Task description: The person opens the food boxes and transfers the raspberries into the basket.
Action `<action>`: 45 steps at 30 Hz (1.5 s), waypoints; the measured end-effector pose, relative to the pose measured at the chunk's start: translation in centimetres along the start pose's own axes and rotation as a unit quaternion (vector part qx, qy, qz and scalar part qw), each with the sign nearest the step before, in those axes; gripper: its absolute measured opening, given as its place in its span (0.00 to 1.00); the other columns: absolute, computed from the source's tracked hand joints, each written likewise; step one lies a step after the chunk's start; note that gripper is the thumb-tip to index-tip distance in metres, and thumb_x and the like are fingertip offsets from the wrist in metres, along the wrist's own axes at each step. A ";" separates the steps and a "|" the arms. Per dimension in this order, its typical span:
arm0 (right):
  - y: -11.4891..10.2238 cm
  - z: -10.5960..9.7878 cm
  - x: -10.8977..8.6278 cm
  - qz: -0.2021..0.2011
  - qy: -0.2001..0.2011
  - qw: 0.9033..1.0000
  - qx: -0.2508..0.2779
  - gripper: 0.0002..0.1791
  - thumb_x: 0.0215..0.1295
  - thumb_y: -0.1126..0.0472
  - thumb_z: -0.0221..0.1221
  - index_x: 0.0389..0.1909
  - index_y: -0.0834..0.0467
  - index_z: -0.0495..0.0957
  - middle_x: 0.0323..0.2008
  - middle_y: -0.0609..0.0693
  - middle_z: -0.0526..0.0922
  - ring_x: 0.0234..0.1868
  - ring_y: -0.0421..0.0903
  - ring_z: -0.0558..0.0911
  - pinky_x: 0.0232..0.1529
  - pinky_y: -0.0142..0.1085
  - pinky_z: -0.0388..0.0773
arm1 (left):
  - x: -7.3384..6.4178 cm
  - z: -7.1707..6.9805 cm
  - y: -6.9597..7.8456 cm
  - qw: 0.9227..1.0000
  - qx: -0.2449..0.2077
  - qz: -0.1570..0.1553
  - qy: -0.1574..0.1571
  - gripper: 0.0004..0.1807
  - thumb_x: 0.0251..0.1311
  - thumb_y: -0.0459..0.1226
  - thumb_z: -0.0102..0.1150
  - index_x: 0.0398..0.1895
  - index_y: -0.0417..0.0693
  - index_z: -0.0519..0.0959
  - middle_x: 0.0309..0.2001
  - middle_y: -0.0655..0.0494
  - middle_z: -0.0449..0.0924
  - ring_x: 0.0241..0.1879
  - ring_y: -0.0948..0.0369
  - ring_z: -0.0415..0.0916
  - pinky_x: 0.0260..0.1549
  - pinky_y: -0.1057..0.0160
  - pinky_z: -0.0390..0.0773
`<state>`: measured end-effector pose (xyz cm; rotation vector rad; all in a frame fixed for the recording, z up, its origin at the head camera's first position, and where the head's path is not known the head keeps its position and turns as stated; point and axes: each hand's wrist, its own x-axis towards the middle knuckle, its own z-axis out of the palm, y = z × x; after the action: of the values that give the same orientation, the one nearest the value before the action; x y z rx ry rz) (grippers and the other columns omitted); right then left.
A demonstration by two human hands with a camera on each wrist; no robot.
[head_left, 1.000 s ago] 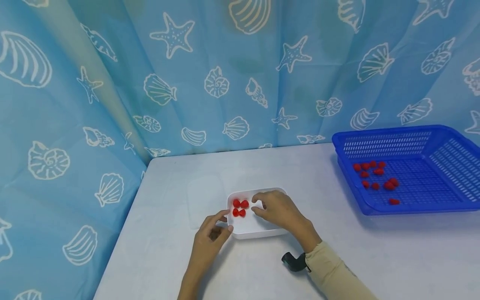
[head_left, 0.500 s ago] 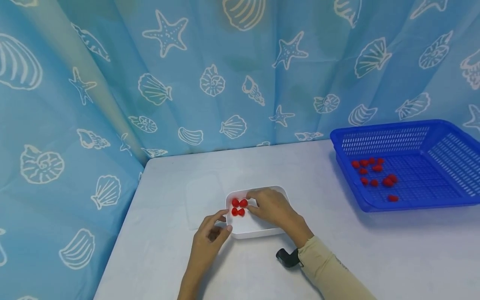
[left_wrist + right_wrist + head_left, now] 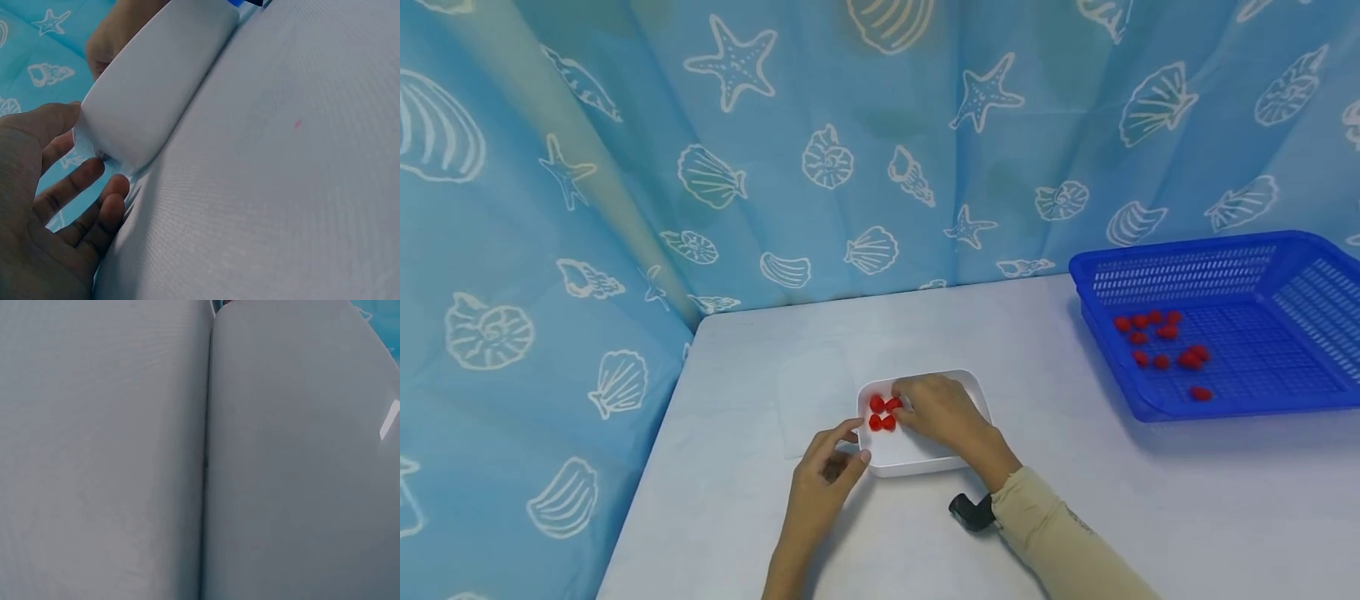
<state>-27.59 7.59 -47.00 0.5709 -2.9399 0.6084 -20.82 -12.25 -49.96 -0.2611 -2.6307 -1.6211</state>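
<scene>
A white rectangular tray (image 3: 917, 457) stands on the table with several small red berries (image 3: 876, 422) grouped at its left end. My left hand (image 3: 820, 487) holds the tray's left end, the thumb near the front corner and the fingertips at the side rim. In the left wrist view, the thumb of the left hand (image 3: 47, 187) touches the tray's edge (image 3: 156, 81). Reaching into the tray, my right hand (image 3: 943, 412) pinches a red berry (image 3: 892, 405) beside the others. The tray's outer wall (image 3: 300, 456) fills much of the right wrist view, where the right hand's fingers are hidden.
At the right stands a blue plastic basket (image 3: 1262, 350) with several red berries (image 3: 1190, 360) inside. A faint clear flat sheet or lid (image 3: 812, 392) lies left of the tray. A blue seashell-patterned curtain (image 3: 865, 167) hangs behind and left of the white table (image 3: 737, 383).
My right hand has moved left to the back right berry of the group, and its fingers have closed on it. That berry has tilted slightly. The left hand stays at the tray's end.
</scene>
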 end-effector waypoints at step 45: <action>0.8 -7.6 -4.3 -0.008 0.075 0.996 0.047 0.12 0.52 0.51 0.66 0.39 0.45 0.81 0.13 0.35 0.63 0.16 0.34 0.63 0.16 0.26 0.64 | -0.2 0.6 -0.2 0.998 0.020 -0.044 0.027 0.22 0.53 0.51 0.62 0.53 0.75 0.72 0.42 0.68 0.72 0.30 0.65 0.75 0.33 0.69 0.76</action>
<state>-23.87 12.75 -40.99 0.5312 -2.7761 0.7571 -20.62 -11.84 -50.45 -0.1003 -2.6661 -1.5749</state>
